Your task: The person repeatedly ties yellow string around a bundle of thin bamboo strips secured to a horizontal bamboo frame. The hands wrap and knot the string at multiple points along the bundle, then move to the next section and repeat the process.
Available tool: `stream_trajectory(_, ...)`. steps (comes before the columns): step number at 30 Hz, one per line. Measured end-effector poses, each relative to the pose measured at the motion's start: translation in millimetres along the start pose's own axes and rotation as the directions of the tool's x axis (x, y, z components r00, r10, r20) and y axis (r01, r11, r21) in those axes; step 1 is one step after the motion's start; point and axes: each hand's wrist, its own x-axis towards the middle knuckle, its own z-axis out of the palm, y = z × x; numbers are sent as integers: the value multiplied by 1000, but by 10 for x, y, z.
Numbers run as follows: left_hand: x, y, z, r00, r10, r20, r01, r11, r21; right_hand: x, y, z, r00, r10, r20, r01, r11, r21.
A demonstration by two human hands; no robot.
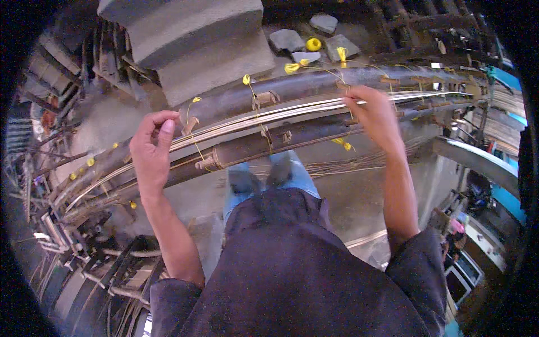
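Long pale strips [269, 117], like split bamboo, run across between two dark round poles [219, 105] in front of me. My left hand [152, 151] is raised by the far pole, thumb and forefinger curled together; anything between the fingertips is too small to make out. My right hand [375, 117], slightly blurred, has its fingers bent together on a pale strip at the right part of the bundle. Short wooden pegs or blocks [265, 100] sit along the poles. Thin yellow cords cross the strips, and small yellow cord bundles [246, 80] hang along the far pole.
Concrete steps [208, 50] rise beyond the poles. Grey stones [286, 41] and a yellow roll [313, 44] lie behind them. Stacked wooden poles [106, 50] stand far left, a wooden rack [132, 269] near left. A white-framed object [463, 275] lies at lower right.
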Motion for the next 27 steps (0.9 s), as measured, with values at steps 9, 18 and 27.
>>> stream_trajectory(9, 86, 213, 288, 986, 95, 135, -92, 995, -29, -1177, -429, 1954, 639, 453, 621, -767, 320, 556)
stream_trajectory(18, -239, -246, 1242, 924, 358, 135, -383, 877, 289, 837, -1972, 203, 695, -581, 423, 613, 786, 72)
stream_trajectory(27, -142, -47, 1381, 916, 298, 269, -376, 872, 314, 1654, -131, 1795, 883, -88, 460, -119, 907, 403)
